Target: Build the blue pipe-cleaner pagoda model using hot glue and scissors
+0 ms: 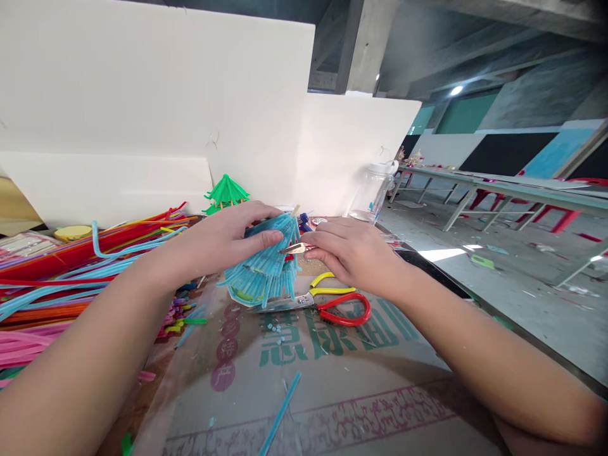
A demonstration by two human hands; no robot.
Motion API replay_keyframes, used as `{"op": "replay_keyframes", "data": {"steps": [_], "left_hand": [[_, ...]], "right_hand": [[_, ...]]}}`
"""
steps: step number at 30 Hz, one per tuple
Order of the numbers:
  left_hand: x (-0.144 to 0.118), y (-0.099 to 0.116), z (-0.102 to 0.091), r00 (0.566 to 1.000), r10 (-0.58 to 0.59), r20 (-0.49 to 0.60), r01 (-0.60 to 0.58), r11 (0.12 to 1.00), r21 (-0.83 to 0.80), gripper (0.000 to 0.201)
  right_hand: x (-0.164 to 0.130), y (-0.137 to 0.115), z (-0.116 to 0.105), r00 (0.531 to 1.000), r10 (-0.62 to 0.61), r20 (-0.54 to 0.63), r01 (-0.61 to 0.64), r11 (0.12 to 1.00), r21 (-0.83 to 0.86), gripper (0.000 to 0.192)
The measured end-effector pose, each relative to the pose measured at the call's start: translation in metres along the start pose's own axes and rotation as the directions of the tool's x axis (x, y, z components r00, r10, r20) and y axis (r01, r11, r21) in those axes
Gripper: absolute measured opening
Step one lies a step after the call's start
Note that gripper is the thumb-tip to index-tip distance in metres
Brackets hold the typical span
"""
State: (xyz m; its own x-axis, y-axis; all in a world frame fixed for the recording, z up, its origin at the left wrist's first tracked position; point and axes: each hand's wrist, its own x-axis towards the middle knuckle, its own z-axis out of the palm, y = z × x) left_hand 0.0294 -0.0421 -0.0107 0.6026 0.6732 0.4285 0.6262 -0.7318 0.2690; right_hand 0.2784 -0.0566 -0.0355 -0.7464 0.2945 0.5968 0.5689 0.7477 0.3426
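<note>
Gripping the blue straw cone [266, 266], left hand [223, 240]; right hand [351, 253] pinches snips [294, 248] at its edge.

The roof model [266, 266] under my left hand [223, 237] is light blue. At its 11 o'clock stands a green roof model [227, 192]. At its 5 o'clock lie scissors [332, 307] with red handles, beside a yellow-handled tool [327, 284]. At 9 o'clock, pipe cleaners [57, 278]: red, blue, orange, pink. The cardboard sheet [332, 380] is tan with green and maroon print.
</note>
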Motion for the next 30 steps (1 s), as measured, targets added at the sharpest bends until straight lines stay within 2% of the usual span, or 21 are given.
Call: {"op": "replay_keyframes", "data": {"steps": [2,5,7,10,13,15,18,21,22,23,25,26,27,28,30], "left_hand": [[0.001,-0.003,0.000,1.000,-0.016,-0.002,0.016,1.000,-0.015,0.046],[0.002,-0.010,-0.002,0.997,-0.083,-0.011,0.082,0.995,-0.064,0.044],[0.002,-0.014,-0.004,0.988,-0.154,-0.012,0.153,0.985,-0.079,0.047],[0.000,-0.017,-0.008,0.967,-0.252,0.021,0.253,0.967,-0.040,0.061],[-0.003,-0.018,-0.011,0.958,-0.279,0.065,0.280,0.960,-0.012,0.075],[-0.004,-0.020,-0.011,0.961,-0.267,0.067,0.269,0.963,-0.029,0.072],[-0.004,-0.025,-0.010,0.968,-0.250,0.026,0.251,0.968,-0.033,0.060],[-0.003,-0.029,-0.008,0.962,-0.271,-0.037,0.271,0.963,-0.015,0.056],[-0.002,-0.030,-0.008,0.957,-0.285,-0.054,0.285,0.958,-0.014,0.057],[-0.001,-0.030,-0.008,0.952,-0.299,-0.065,0.299,0.954,-0.014,0.058],[0.002,-0.029,-0.008,0.947,-0.313,-0.070,0.313,0.950,-0.008,0.059],[0.002,-0.027,-0.007,0.948,-0.312,-0.068,0.312,0.950,-0.004,0.059],[0.003,-0.025,-0.007,0.949,-0.309,-0.066,0.310,0.951,0.000,0.058],[0.003,-0.023,-0.007,0.949,-0.307,-0.066,0.308,0.951,0.003,0.057],[0.003,-0.020,-0.005,0.947,-0.311,-0.082,0.313,0.950,0.011,0.054]], "right_hand": [[0.000,0.002,-0.003,0.998,0.052,-0.046,-0.049,0.997,0.053,0.031],[-0.002,0.014,-0.004,0.971,0.233,-0.043,-0.224,0.963,0.151,0.032],[-0.006,0.028,0.003,0.932,0.360,0.051,-0.363,0.916,0.168,0.031],[-0.019,0.049,0.029,0.860,0.454,0.234,-0.488,0.865,0.118,0.032],[-0.036,0.059,0.061,0.814,0.436,0.384,-0.506,0.856,0.101,0.035],[-0.043,0.060,0.073,0.794,0.415,0.445,-0.513,0.850,0.122,0.039],[-0.040,0.056,0.068,0.793,0.422,0.439,-0.517,0.847,0.121,0.044],[-0.021,0.042,0.035,0.802,0.437,0.406,-0.541,0.821,0.184,0.030],[-0.014,0.033,0.022,0.815,0.368,0.447,-0.520,0.805,0.285,0.024],[-0.008,0.022,0.009,0.832,0.220,0.509,-0.466,0.777,0.424,0.021],[0.000,-0.010,-0.008,0.804,-0.123,0.582,-0.347,0.698,0.627,0.024],[0.001,-0.028,-0.012,0.786,-0.239,0.570,-0.276,0.690,0.669,0.029],[0.000,-0.046,-0.011,0.784,-0.303,0.542,-0.201,0.701,0.684,0.035],[-0.002,-0.063,-0.007,0.789,-0.361,0.498,-0.103,0.720,0.686,0.034],[-0.009,-0.090,0.007,0.766,-0.480,0.428,0.094,0.742,0.663,0.022]]}}
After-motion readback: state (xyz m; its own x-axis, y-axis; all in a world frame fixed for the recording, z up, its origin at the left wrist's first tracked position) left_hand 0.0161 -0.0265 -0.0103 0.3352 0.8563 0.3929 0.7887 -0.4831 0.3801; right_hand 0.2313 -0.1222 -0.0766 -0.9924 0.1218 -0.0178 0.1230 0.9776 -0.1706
